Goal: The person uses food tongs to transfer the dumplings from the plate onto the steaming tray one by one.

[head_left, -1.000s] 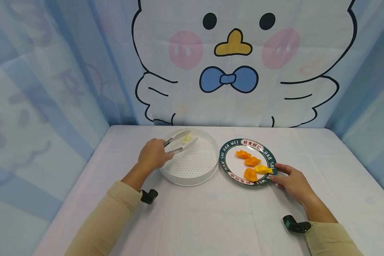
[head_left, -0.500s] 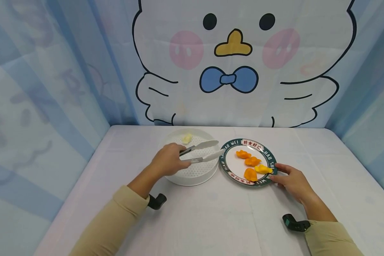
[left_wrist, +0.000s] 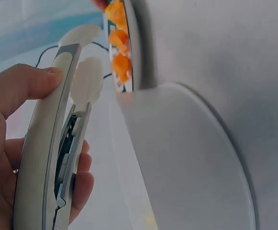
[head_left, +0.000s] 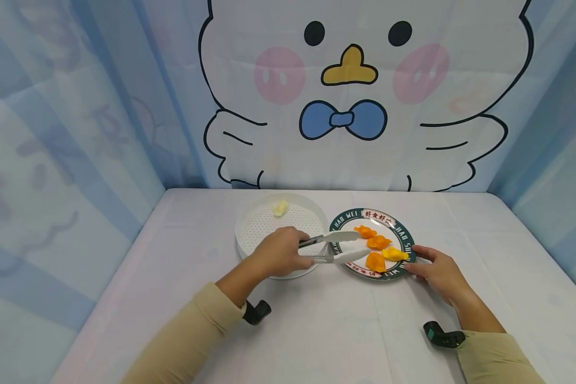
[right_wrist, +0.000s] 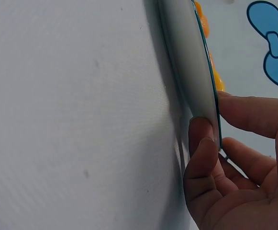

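Note:
In the head view my left hand [head_left: 280,253] holds a pair of tongs [head_left: 342,237] with pale tips. The tips stand apart over the left part of a green-rimmed plate [head_left: 344,217], nothing between them. In the left wrist view the thumb lies along one arm of the tongs [left_wrist: 45,120], fingers round the other. On the plate lie several orange dumpling-like pieces [head_left: 378,242] and a yellow one [head_left: 394,254]. My right hand [head_left: 437,272] pinches the plate's right rim; in the right wrist view thumb and fingers grip the plate edge [right_wrist: 191,62] from both sides.
Left of the plate, close against it, stands a round white steamer tray [head_left: 254,229] with a perforated base. One pale yellow piece [head_left: 280,208] lies near its back. White cloth [head_left: 317,330] covers the table, and a printed curtain [head_left: 350,160] hangs behind.
My left hand has carried the tongs rightward, from around the pale yellow piece in the steamer tray to over the plate. That piece stays in the tray. The right hand has kept its place.

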The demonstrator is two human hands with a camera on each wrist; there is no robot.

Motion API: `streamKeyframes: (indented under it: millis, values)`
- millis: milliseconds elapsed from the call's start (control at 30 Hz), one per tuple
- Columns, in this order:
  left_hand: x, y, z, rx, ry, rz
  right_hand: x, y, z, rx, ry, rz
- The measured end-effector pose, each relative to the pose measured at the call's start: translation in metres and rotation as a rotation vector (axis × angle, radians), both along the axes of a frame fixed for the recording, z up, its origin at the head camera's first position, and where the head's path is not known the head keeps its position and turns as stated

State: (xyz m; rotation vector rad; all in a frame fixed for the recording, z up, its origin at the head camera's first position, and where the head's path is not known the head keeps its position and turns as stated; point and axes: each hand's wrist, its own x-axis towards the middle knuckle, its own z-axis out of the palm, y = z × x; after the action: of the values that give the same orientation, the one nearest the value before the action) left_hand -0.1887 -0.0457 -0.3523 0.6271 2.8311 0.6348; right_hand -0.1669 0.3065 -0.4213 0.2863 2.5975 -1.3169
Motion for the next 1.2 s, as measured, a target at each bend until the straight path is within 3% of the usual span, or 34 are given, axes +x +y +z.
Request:
streamKeyframes:
  millis: [267,767,933,1200]
  values:
    - [0.005,0.020,-0.006,-0.020,-0.042,-0.007,0.000,0.000,0.000,-0.008,-0.002,-0.004]
    - [0.013,0.045,-0.014,-0.109,0.012,-0.034,0.000,-0.001,0.000,-0.015,-0.010,-0.009]
    - [0.014,0.044,-0.014,-0.144,0.051,-0.024,0.000,0.000,-0.001,-0.015,-0.011,-0.009]
    - [0.014,0.032,-0.010,-0.126,0.087,-0.002,0.000,0.001,-0.001,-0.014,-0.005,-0.008]
